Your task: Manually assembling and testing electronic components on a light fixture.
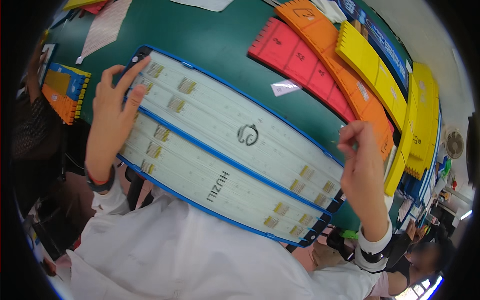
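Observation:
A long flat case (210,132) with blue edges and two clear-lidded halves lies slantwise before me, its near side over my lap. Small comb-like holders (187,85) show in groups towards both ends of it. My left hand (107,117) rests at the far left end with fingers spread, the fingertips and thumb on the lid. Above the right end, my right hand (364,172) is raised with thumb and fingers pinched together. Whatever is between those fingertips is too small to make out.
The green table (210,37) carries red (300,62), orange (332,47) and yellow (372,70) notched foam strips at right, with more yellow strips (422,115) beyond. A small white slip (285,88) lies near the red strip. People sit at left and at lower right (425,257).

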Demonstrator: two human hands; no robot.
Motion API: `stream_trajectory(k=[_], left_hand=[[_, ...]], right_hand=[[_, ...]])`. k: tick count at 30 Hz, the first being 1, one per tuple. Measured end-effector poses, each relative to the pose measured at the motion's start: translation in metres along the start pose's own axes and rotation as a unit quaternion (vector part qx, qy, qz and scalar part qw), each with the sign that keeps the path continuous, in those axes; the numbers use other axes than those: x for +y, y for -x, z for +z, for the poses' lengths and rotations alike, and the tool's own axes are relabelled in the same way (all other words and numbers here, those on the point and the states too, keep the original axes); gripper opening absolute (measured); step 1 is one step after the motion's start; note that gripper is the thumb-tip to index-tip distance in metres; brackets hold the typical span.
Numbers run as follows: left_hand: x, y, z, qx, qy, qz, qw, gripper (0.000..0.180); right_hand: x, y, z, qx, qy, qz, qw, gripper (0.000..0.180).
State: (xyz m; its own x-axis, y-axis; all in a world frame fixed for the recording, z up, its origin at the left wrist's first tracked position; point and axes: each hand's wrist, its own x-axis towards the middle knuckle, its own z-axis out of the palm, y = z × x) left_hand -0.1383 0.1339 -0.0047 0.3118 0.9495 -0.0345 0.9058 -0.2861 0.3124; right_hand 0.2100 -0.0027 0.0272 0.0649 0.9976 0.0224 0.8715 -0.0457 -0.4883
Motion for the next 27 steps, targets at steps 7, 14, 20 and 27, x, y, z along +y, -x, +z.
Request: stream_trajectory(k=[7, 14, 20, 27], left_hand=[[0.115, 0.039, 0.013, -0.043, 0.006, 0.196, 0.980, 0.071], [0.181, 0.068, 0.050, -0.116, 0.043, 0.224, 0.967, 0.078], [0.176, 0.068, 0.058, -0.119, 0.025, 0.242, 0.963, 0.080], [0.176, 0.064, 0.061, -0.142, 0.042, 0.253, 0.956, 0.085]], right_hand=[[-0.013, 0.018, 0.017, -0.035, 0.025, 0.047, 0.998, 0.041], [-0.015, 0.015, 0.015, -0.042, 0.063, -0.021, 0.997, 0.042], [0.005, 0.036, -0.017, 0.016, 0.060, 0.058, 0.996, 0.046], [0.061, 0.106, -0.037, -0.033, 0.057, 0.174, 0.983, 0.066]])
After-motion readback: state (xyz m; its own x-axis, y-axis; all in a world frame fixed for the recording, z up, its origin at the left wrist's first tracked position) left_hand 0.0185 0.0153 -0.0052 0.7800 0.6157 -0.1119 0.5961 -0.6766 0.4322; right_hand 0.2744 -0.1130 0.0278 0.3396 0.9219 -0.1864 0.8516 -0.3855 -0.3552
